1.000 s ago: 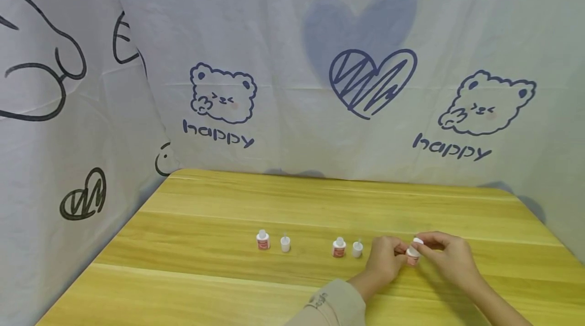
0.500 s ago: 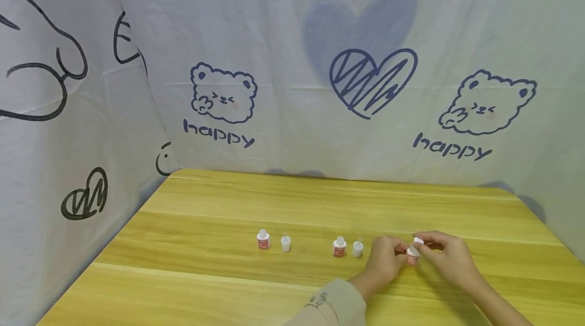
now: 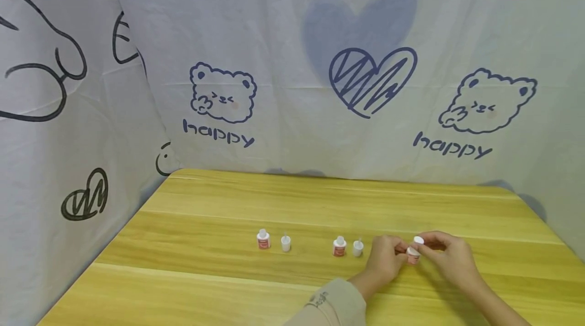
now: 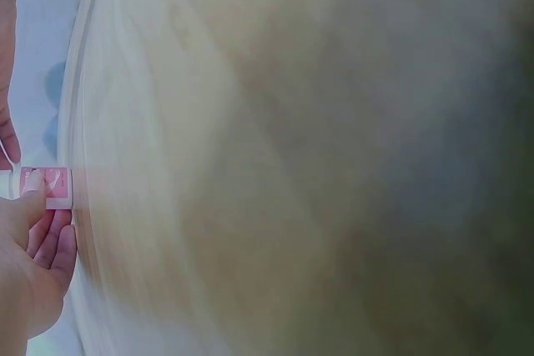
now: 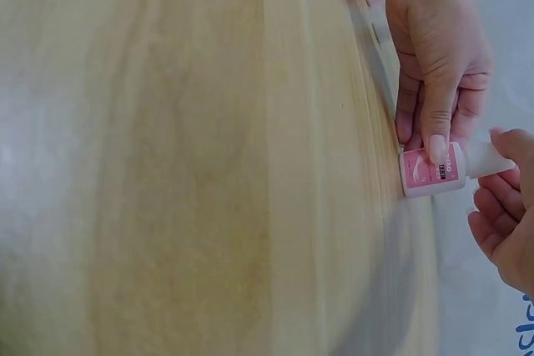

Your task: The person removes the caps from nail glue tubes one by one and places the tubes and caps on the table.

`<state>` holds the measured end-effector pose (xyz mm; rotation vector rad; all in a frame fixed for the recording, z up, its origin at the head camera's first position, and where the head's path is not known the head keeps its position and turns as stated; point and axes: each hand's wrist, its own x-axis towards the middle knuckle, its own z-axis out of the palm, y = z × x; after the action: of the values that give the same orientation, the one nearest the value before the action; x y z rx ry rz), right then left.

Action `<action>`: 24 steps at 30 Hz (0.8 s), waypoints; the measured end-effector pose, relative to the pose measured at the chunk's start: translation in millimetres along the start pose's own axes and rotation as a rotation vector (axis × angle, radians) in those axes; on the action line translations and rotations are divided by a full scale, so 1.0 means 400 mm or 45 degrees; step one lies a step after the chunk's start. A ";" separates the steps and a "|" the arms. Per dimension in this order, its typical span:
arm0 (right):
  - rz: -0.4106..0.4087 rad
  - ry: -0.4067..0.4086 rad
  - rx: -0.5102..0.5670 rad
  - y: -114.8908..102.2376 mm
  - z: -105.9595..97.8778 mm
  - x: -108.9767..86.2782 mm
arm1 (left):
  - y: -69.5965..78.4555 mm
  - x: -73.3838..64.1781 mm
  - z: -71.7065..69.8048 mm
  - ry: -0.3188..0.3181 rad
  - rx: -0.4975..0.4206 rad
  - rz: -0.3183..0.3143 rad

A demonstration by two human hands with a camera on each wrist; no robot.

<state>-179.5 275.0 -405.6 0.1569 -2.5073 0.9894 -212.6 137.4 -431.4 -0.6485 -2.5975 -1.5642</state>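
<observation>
A small white bottle with a pink label point(image 3: 413, 258) stands on the right part of the table. My left hand point(image 3: 385, 261) pinches its body between thumb and fingers, the thumb lying across the label in the right wrist view. Over the bottle's neck, my right hand point(image 3: 450, 260) pinches a white cap point(image 3: 418, 240); its fingers partly hide the place where cap and neck come together. The left wrist view catches the labelled bottle point(image 4: 57, 187) at its left edge, gripped by the left hand point(image 4: 37, 268).
Left of my hands stands an uncapped bottle point(image 3: 339, 248) beside an upturned white cap point(image 3: 358, 249) with a thin stem. Farther left, another open bottle point(image 3: 263, 241) has its own upturned cap point(image 3: 285, 243). A printed cloth point(image 3: 292, 112) hangs behind the wooden table point(image 3: 205, 265).
The cap in my right fingers has tipped slightly, so its round top now shows more. My left hand keeps hold of the bottle in the same place.
</observation>
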 end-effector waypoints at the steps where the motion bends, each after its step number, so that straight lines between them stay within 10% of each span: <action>1: 0.004 -0.006 -0.003 0.000 -0.001 0.000 | 0.001 0.000 0.000 0.002 -0.004 -0.003; 24: -0.033 -0.119 0.021 -0.001 -0.011 0.005 | -0.002 0.001 0.003 0.019 -0.015 0.008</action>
<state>-179.6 277.7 -401.8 0.2457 -2.5747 1.0142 -213.0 138.4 -432.5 -0.6426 -2.5744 -1.5779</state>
